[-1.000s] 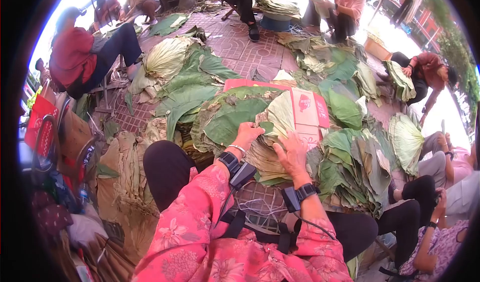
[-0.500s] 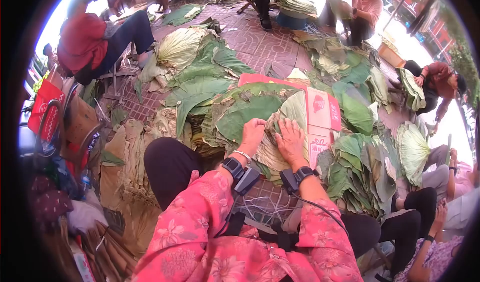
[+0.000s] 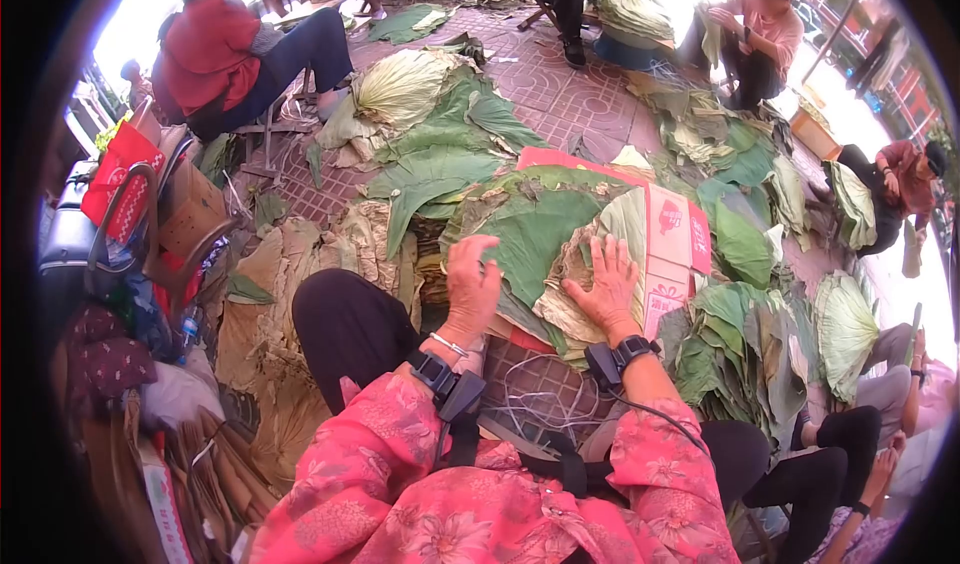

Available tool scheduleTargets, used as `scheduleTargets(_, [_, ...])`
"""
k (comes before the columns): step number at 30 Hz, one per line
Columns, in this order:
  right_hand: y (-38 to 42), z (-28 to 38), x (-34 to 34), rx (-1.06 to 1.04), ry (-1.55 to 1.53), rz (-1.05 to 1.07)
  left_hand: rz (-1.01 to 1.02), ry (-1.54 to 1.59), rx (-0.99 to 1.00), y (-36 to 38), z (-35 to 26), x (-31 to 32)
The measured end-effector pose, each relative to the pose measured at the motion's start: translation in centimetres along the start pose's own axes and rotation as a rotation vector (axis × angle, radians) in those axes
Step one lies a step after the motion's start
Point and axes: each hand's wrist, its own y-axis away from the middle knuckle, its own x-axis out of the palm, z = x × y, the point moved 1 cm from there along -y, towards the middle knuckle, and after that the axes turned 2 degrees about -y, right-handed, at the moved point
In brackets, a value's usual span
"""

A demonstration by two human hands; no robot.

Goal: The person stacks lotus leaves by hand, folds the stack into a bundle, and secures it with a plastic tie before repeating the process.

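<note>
A pile of large flat leaves, green and brown, rests on a pink and white cardboard box in front of me. On the pile's right part lies a pale, wrinkled dry leaf. My right hand is spread flat on this leaf, fingers apart. My left hand is raised at the pile's left edge, fingers apart and curved, with nothing seen in it.
More leaf stacks lie at left, right and beyond. Seated people surround the paving, one in red, one in pink. Bags and a chair stand at the left.
My left hand has come off the pale leaf, moved left and opened. My right hand has spread its fingers. The whole view has shifted a little.
</note>
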Motion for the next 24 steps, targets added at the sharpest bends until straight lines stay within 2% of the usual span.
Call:
scheduleTargets(1, [0.4,0.0,0.1,0.002,-0.005,0.004,0.152,-0.043,0.207,-0.2,-1.6,1.3])
scheduleTargets(3, [0.1,-0.2,0.3,-0.003,-0.01,-0.008,0.403,0.071,0.103,0.7,-4.0,4.9])
scheduleTargets(6, [0.2,-0.7,0.9,0.011,-0.002,-0.003,0.647,-0.167,-0.208,0.7,-3.8,7.6])
scheduleTargets(7, [0.4,-0.6,0.8,0.007,0.012,-0.027,0.522,-0.171,-0.13,0.9,-3.0,8.2])
scheduleTargets(10, [-0.1,-2.0,2.1,0.056,-0.209,-0.034,0.538,0.021,-0.286,1.0,-0.9,8.3])
scheduleTargets(11, [0.0,-2.4,2.7,0.052,-0.262,-0.077,0.442,0.133,-0.268,1.5,0.3,8.5])
scheduleTargets(14, [-0.1,-1.9,2.3,0.062,-0.131,-0.014,0.484,0.176,-0.336,1.9,0.2,7.2])
scheduleTargets(17, [0.0,-0.4,0.8,0.055,-0.02,0.05,0.503,0.125,-0.303,2.5,-1.0,6.1])
scheduleTargets(20, [0.0,0.4,-0.1,0.091,-0.023,0.11,0.536,0.227,-0.455,2.4,0.2,6.4])
scheduleTargets(23, [-0.1,0.8,-0.1,0.112,-0.003,0.129,0.662,-0.154,-0.265,1.5,-0.4,5.4])
scheduleTargets(24, [-0.3,0.7,-0.1,0.105,0.025,0.127,0.584,-0.133,-0.122,0.8,-1.7,5.2])
